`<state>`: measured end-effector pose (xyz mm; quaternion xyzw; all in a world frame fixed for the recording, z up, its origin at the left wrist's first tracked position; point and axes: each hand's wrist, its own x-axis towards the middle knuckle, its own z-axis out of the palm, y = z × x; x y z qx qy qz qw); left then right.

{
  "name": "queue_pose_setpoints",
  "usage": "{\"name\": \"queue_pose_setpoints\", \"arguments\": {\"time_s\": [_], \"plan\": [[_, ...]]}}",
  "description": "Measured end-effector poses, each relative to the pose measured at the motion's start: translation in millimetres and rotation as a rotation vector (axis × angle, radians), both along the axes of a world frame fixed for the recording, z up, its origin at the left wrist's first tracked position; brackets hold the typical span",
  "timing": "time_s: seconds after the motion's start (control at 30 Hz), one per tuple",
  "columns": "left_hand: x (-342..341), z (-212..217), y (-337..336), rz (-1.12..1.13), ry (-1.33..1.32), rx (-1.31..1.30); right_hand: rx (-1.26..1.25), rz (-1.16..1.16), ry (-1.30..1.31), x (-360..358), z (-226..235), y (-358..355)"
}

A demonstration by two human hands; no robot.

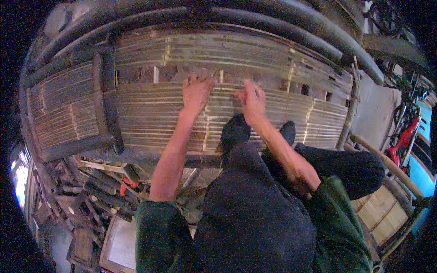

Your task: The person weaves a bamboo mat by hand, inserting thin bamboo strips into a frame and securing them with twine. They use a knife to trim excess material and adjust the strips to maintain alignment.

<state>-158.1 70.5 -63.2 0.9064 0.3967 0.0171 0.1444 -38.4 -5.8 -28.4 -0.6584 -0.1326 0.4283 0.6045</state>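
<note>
A bench-like surface of thin bamboo slats [150, 107] lies in front of me, with a long gap [175, 74] running across it. Pale cross strips bridge this gap in several places. My left hand [196, 94] rests at the near edge of the gap, its fingers spread and slightly bent over the slat ends. To its right, my right hand [251, 101] is raised just above the slats with the fingers curled in. Blur and the small size hide whatever may be between those fingers.
Thick dark bamboo poles [314, 32] frame the far side. A narrower slatted section [68, 104] adjoins at left. Cut wood pieces [98, 195] and a white framed panel [120, 243] lie lower left. My dark-clothed leg [346, 168] extends right. A red object [405, 139] stands beyond the right end.
</note>
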Motion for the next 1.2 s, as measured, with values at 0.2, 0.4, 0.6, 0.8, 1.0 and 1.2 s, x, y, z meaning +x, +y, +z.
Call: {"name": "queue_pose_setpoints", "arguments": {"time_s": [0.2,0.4,0.6,0.8,1.0,1.2], "plan": [[-6.1,-17.8,1.4,0.013,-0.018,0.088,-0.106,0.036,0.044,56.3,0.1,12.2],[-38.4,31.7,-11.8,0.646,-0.434,0.129,-0.231,0.076,-0.421,221.4,72.3,-13.9],[-90.9,38.1,-11.8,0.875,-0.042,0.222,-0.771,0.964,-0.824,178.6,75.3,5.0],[-109.1,22.1,-12.8,0.837,-0.31,-0.029,-0.079,1.05,-0.893,-23.9,9.7,67.0],[-120.0,38.6,-48.9,0.902,-0.736,-0.455,-0.371,1.167,-0.516,-110.2,12.7,93.5],[-90.9,57.7,-68.8,0.733,-0.64,-0.209,-0.303,1.075,-0.736,-121.5,-0.1,91.6]]}}
